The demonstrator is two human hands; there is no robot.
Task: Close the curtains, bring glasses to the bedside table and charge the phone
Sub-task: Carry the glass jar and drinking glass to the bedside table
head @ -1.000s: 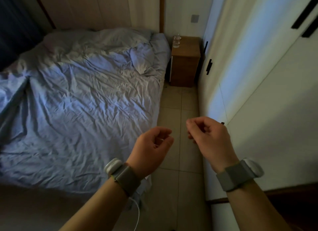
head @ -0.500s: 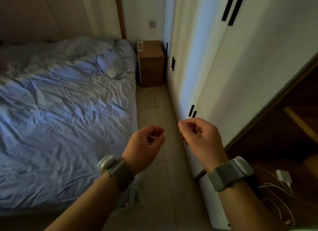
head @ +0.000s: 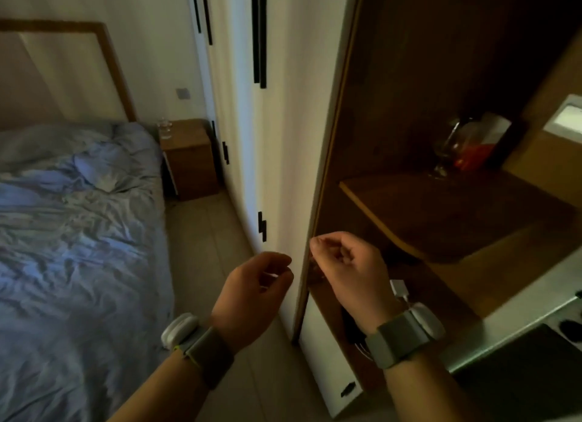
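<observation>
I can read no word, number, brand or sign anywhere in front of me. The red-and-white package [head: 480, 143] on the dark wooden shelf [head: 441, 210] at the right of the frame is too dim and blurred for any print to be made out, and the bottle [head: 164, 129] on the bedside table [head: 190, 160] left of centre is too small to read. The grey wall plate [head: 183, 93] above it and the bands on my left wrist [head: 206, 355] and right wrist [head: 398, 339] show me no legible marking.
</observation>
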